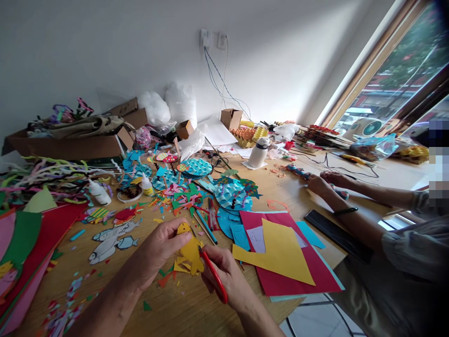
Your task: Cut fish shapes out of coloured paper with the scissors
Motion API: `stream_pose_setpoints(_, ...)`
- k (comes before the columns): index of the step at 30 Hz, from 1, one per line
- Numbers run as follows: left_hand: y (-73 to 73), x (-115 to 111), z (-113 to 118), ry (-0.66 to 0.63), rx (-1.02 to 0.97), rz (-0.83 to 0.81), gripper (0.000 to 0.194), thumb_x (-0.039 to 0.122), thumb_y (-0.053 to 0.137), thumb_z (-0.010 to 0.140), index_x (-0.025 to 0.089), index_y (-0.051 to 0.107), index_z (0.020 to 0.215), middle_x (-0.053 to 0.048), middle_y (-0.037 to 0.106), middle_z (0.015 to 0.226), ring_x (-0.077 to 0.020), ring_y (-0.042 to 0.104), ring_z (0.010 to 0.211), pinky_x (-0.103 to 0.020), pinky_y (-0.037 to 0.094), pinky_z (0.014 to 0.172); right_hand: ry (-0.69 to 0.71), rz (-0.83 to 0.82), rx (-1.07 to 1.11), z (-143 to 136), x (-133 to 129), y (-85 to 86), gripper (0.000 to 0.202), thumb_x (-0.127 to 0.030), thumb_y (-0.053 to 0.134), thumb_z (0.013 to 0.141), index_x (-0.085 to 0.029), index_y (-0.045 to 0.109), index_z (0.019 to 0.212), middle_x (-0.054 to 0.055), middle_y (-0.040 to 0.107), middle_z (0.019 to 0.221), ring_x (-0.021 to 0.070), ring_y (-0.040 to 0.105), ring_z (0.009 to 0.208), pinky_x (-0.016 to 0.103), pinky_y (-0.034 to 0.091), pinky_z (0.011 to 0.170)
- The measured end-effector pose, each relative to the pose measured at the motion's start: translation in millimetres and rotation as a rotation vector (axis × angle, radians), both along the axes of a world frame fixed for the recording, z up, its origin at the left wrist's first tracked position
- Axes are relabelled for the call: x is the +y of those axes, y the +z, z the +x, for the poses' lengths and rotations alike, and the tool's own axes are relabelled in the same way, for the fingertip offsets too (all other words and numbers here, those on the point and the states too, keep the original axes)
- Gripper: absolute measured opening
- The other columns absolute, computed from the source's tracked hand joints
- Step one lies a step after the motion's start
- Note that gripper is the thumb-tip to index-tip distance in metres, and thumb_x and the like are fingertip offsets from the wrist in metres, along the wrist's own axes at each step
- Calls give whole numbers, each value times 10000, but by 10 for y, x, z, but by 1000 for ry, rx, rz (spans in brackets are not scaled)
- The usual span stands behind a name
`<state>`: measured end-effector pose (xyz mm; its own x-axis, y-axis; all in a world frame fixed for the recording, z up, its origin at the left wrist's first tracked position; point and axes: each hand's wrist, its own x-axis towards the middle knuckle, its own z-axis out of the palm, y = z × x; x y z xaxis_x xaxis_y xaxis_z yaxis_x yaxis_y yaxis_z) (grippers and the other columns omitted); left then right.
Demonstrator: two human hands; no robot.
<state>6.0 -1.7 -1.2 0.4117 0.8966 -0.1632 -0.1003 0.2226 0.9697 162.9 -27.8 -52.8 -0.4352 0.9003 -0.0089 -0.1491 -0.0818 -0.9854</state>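
Observation:
Between my two hands is a yellow paper fish (190,249), held over the wooden table (175,311). My left hand (164,250) pinches its upper left part between thumb and fingers. Red-handled scissors (214,276) are in my right hand (224,276), their blades at the fish's right edge and partly hidden by paper and fingers. Below the fish lie yellow, orange and green paper scraps (164,281). White and blue fish cutouts (112,241) rest left of my left hand. Yellow paper (284,252) on red sheets (315,292) lies to the right.
Across the table at right, a person's hands (321,186) work with small coloured pieces. Further back stand a white bottle (258,152), glue bottles (99,192), blue paper fish (233,194) and a cardboard box (70,146). A black case (338,236) lies by the right edge.

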Motion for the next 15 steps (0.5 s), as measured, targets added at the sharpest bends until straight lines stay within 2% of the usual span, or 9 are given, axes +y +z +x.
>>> stream_pose_setpoints(3,5,-1,-8,6,1,-18,142,245,577,738,194,486,641,58,480,581,-111,453,581,-222,397,590,-8,8,-8,-1,-5,-13,444,-550,513,786,-179,395,574,-73,351,453,43,299,367,160,233,345)
stream_pose_setpoints(7,22,10,-16,42,24,-6,122,290,577,738,188,541,682,37,539,618,-129,489,605,-237,410,597,-30,-60,-8,6,9,-21,442,-578,494,783,-172,439,619,-74,373,407,51,292,348,177,202,355)
stream_pose_setpoints(10,39,20,-8,101,50,24,147,317,591,725,194,542,660,34,541,602,-151,518,623,-257,420,622,-88,-44,73,5,29,26,421,-573,494,783,-157,498,721,-55,428,469,68,340,412,186,253,415)
stream_pose_setpoints(13,37,24,9,146,100,49,171,328,612,699,197,534,623,39,513,559,-161,523,609,-260,422,604,-151,-58,146,-34,43,104,398,-514,666,658,-171,505,780,-22,498,657,91,428,546,198,340,510)
stream_pose_setpoints(15,19,25,12,156,123,57,171,330,617,695,197,538,620,40,510,556,-159,516,600,-254,416,586,-191,-105,156,-77,51,135,425,-441,758,557,-187,494,772,-28,493,697,98,436,580,200,356,533)
